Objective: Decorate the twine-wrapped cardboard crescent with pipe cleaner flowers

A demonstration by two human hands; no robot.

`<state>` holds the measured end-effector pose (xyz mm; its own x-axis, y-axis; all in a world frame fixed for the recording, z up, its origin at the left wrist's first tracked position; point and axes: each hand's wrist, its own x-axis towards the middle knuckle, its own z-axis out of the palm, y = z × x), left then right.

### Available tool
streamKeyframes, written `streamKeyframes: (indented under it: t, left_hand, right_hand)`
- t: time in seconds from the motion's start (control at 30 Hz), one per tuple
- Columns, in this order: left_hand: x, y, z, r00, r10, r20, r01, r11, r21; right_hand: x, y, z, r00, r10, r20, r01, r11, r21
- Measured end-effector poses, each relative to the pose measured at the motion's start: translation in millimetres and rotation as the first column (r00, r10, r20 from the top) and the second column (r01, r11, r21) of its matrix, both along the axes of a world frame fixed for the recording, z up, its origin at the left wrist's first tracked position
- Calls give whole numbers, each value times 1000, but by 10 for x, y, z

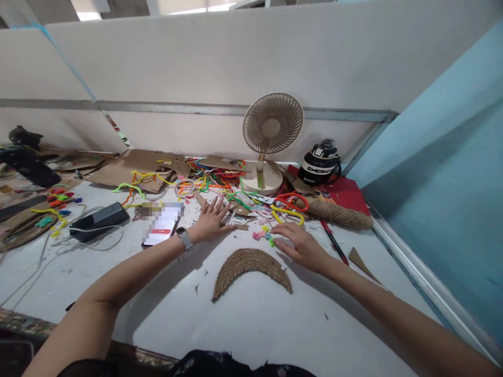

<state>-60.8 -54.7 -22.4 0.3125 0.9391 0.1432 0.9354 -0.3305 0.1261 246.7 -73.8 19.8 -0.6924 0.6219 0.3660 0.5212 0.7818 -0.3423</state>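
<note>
My left hand (pixel 212 220) lies with its fingers spread over cardboard scraps and bits on the white tabletop; no object is gripped in it. A grey smartwatch (pixel 184 238) is on that wrist. My right hand (pixel 298 245) is curved, thumb and fingers apart, beside a small cluster of pink, yellow, blue and green fuzzy flower shapes (pixel 262 234). Its fingertips are close to the green one; I cannot tell whether they touch. Between the hands and nearer me, a crescent (pixel 251 262) of coiled brown twine lies flat. Scissors (pixel 288 203) with red and yellow handles rest beyond my right hand.
A fan (pixel 272 125) stands at the back, with tangled coloured pipe cleaners (pixel 214 178) beside it. A black bottle (pixel 320 163) and a twine roll (pixel 340 213) are at right. Left are a phone (pixel 167 222), black device (pixel 99 222) and cardboard sheet (pixel 126 170).
</note>
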Motion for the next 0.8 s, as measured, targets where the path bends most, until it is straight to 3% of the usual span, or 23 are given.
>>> streamKeyframes:
  t: [0.2, 0.37, 0.53, 0.7, 0.8]
  left_hand:
    - [-53, 191, -36, 999, 33, -30, -32, 998, 51]
    - [-42, 303, -31, 995, 95, -21, -93, 991, 99]
    - [7, 297, 16, 995, 100, -20, -95, 983, 158]
    - [11, 154, 77, 995, 94, 13, -95, 980, 175]
    - [9, 31, 112, 997, 71, 34, -76, 980, 184]
  right_hand:
    - [43, -289, -6, 985, 149, 85, -145, 988, -48]
    - [243, -380, -37, 964, 203, 175, -189, 978, -89]
    - [509, -420, -137, 884, 267, 383, -239, 964, -118]
    - [767, -333, -209, 872, 82, 482, -158, 980, 118]
    - [754, -265, -203, 885, -9, 466, -119, 962, 244]
